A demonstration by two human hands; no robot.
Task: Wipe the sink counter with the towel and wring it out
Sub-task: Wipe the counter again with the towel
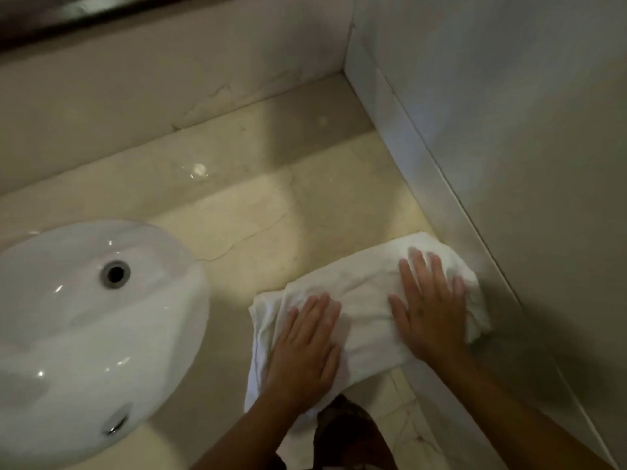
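A white towel (363, 293) lies spread on the beige marble sink counter (258, 205), near its front edge and against the right wall. My left hand (305, 344) presses flat on the towel's left part with straight fingers. My right hand (427, 307) presses flat on its right part, fingers spread, close to the wall. Part of the towel hangs over the counter's front edge by my left wrist. The white basin (84, 320) sits on the counter to the left of the towel.
A marble backsplash (152, 89) runs along the back, and a side wall (509, 130) closes the counter on the right. Water drops glint on the counter behind the basin. Floor tiles (403, 422) and dark clothing show below the counter's edge.
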